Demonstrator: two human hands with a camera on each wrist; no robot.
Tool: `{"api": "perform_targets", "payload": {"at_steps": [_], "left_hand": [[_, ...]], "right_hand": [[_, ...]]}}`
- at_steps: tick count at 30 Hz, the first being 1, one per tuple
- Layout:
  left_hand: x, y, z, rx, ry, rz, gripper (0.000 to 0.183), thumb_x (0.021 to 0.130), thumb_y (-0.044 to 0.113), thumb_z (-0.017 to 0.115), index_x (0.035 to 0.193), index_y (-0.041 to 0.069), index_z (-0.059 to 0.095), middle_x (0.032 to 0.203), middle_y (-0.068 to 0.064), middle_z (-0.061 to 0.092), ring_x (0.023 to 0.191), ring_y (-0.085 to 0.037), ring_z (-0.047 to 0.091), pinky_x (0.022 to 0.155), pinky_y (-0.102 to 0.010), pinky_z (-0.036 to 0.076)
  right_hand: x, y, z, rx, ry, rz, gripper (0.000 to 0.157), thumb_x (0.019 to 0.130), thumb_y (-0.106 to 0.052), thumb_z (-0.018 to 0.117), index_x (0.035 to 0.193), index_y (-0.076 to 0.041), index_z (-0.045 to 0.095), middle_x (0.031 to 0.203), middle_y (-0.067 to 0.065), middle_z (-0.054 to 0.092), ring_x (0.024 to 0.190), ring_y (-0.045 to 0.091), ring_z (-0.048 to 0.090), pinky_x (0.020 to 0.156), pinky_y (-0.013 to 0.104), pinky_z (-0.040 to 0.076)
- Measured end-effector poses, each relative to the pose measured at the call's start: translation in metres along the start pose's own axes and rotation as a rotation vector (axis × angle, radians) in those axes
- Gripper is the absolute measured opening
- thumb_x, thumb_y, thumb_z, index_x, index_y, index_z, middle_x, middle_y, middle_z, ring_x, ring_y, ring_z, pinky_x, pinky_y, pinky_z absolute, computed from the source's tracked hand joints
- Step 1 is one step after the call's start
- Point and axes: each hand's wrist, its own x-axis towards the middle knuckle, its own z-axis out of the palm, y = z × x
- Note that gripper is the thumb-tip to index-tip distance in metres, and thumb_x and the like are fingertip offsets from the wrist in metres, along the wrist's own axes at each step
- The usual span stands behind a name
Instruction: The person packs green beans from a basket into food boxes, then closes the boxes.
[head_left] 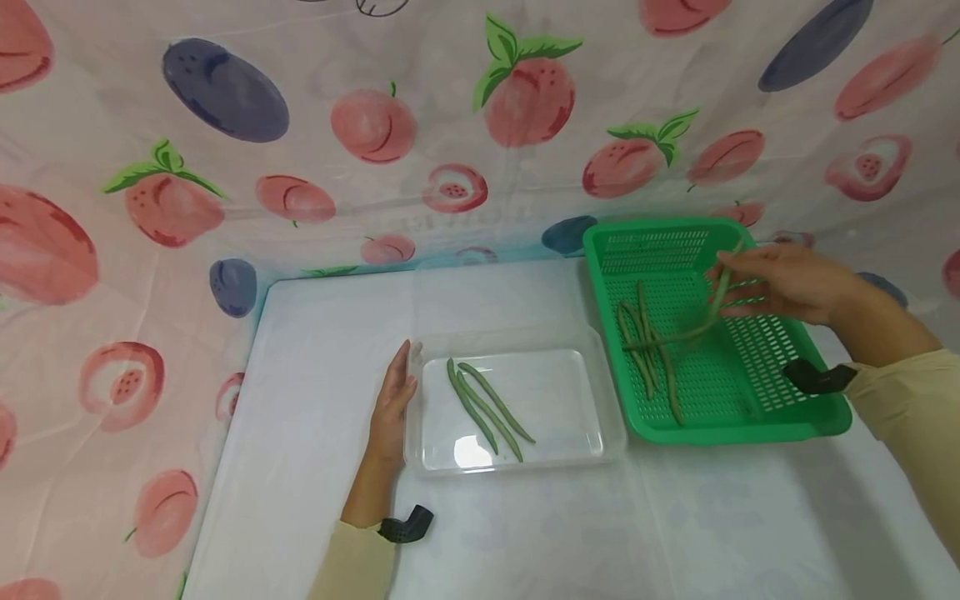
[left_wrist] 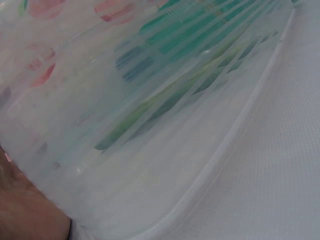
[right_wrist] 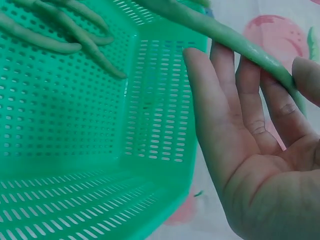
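Note:
A long green bean [head_left: 720, 293] is pinched between the thumb and fingers of my right hand [head_left: 795, 283], raised over the right part of a green plastic basket [head_left: 720, 435]. The right wrist view shows this bean [right_wrist: 230, 37] lying across the fingers, palm facing up. Several more green beans [head_left: 670, 383] lie crossed in the basket's left half. My left hand [head_left: 390, 410] rests against the left wall of a clear plastic container [head_left: 570, 400], fingers extended along it. Three green beans [head_left: 491, 415] lie side by side in that container. Most of the left hand is out of the left wrist view.
The container and basket stand side by side on a white-covered table [head_left: 322, 358]. A fruit-printed cloth [head_left: 300, 167] hangs behind and to the left. Slotted basket walls [right_wrist: 160, 100] rise beside the right hand.

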Motion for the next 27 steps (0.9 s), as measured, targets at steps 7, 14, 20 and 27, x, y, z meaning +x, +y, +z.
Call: {"api": "perform_targets", "payload": {"at_steps": [7,14,20,27], "left_hand": [[0.0,-0.001,-0.001,-0.023,-0.014,0.005,0.059,0.108,0.028,0.039,0.164,0.026,0.019,0.172,0.011,0.016,0.158,-0.014,0.017,0.126,-0.053,0.022],[0.0,-0.002,-0.001,-0.007,-0.007,0.007,0.059,0.108,0.029,0.04,0.164,0.027,0.02,0.172,0.011,0.016,0.158,-0.014,0.015,0.127,-0.054,0.019],[-0.001,-0.002,-0.001,-0.01,-0.004,0.007,0.059,0.108,0.029,0.04,0.164,0.027,0.021,0.172,0.011,0.016,0.158,-0.014,0.015,0.126,-0.054,0.02],[-0.001,-0.001,0.0,0.008,0.006,-0.002,0.059,0.108,0.03,0.041,0.163,0.03,0.022,0.171,0.015,0.018,0.157,-0.012,0.018,0.125,-0.052,0.024]], "right_hand": [[-0.003,-0.01,-0.002,-0.041,0.07,-0.021,0.033,0.109,-0.041,0.044,0.106,-0.026,0.073,0.103,-0.01,0.071,0.101,0.015,0.071,0.086,0.035,0.062],[-0.008,-0.03,-0.008,-0.015,0.092,-0.058,0.032,0.108,-0.039,0.044,0.108,-0.023,0.072,0.102,-0.009,0.071,0.097,0.014,0.072,0.082,0.036,0.063],[-0.01,-0.048,-0.008,-0.029,0.109,-0.076,0.033,0.108,-0.038,0.046,0.11,-0.018,0.071,0.103,-0.004,0.07,0.097,0.015,0.072,0.08,0.038,0.064],[-0.01,-0.063,0.007,-0.062,0.122,-0.086,0.034,0.106,-0.042,0.048,0.114,-0.016,0.068,0.103,-0.002,0.067,0.097,0.017,0.071,0.08,0.037,0.063]]}}
